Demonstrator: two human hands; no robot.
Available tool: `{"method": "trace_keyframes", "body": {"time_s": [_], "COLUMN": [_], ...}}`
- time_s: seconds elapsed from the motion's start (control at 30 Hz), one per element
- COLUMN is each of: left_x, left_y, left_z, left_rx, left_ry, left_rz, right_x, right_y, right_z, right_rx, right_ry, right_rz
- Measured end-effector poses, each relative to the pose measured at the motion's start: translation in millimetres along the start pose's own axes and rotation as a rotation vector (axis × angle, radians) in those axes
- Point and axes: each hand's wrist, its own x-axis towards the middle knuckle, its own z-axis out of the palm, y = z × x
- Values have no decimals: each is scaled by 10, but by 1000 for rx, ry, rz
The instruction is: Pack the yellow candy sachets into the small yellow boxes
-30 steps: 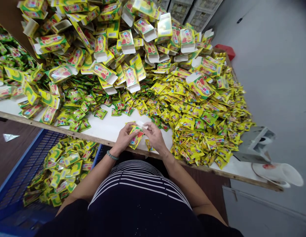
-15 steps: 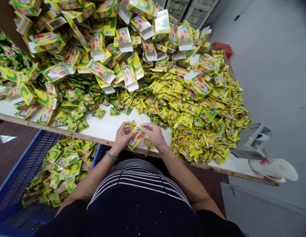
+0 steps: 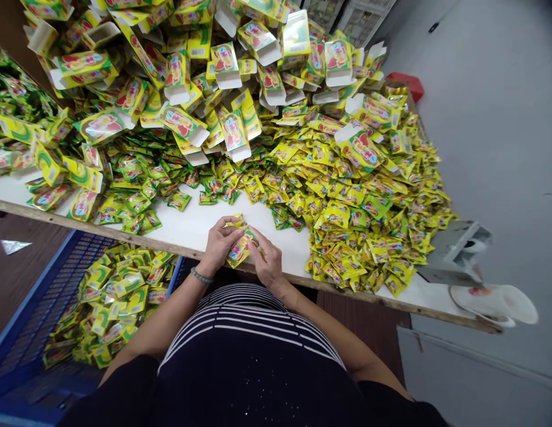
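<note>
Both hands, the left hand (image 3: pixel 220 240) and the right hand (image 3: pixel 267 261), pinch one small yellow box (image 3: pixel 241 247) with red and green print above the worktop (image 3: pixel 200 228).

Bright even light (edges bowed, corners dark).

hands: 2, left hand (image 3: pixel 219 243), right hand (image 3: pixel 267 262) | small yellow printed carton held (image 3: pixel 241 246): 1 | blue plastic crates (image 3: pixel 40 308): 1 | yellow foil sachets (image 3: pixel 356 225): too many to count
</note>
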Motion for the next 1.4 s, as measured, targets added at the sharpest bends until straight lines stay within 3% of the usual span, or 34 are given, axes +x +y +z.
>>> {"method": "trace_keyframes", "body": {"time_s": [0.07,0.13,0.27,0.3,0.37,0.43,0.53,0.63,0.7,0.83,0.93,1.07,1.17,1.23,1.4], "left_x": [-28,-112,-386,-439,-472,-372,-15,368,534,641,652,712,780,817,812], "left_y": [143,445,1293,1451,1584,1451,944,463,279,156,102,-5,-53,-57,6], "left_z": [-46,-235,-884,-1003,-1080,-938,-512,-158,-47,-51,-115,-196,-231,-228,-168], "left_rx": [54,227,989,1182,1507,1652,1617,1609,1540,1131,822,571,501,468,281], "left_ry": [23,23,-137,-143,-38,89,183,151,108,104,84,37,72,77,122], "left_rz": [-6,-8,-123,-150,-65,74,177,216,225,198,177,82,71,73,42], "right_x": [10,54,113,115,116,122,142,177,223,409,586,729,775,809,922], "right_y": [-12,13,229,300,415,465,439,407,418,469,480,483,513,531,522], "right_z": [-33,-172,-629,-725,-830,-812,-671,-606,-640,-711,-640,-503,-465,-452,-456], "right_rx": [107,134,-147,-212,-348,-455,-551,-580,-543,-575,-708,-691,-671,-720,-811], "right_ry": [-65,-92,-21,-55,-169,-273,-350,-368,-372,-175,-54,-123,-57,-33,-117], "right_rz": [30,54,153,195,243,236,191,174,155,71,29,-4,-7,-8,47]}}
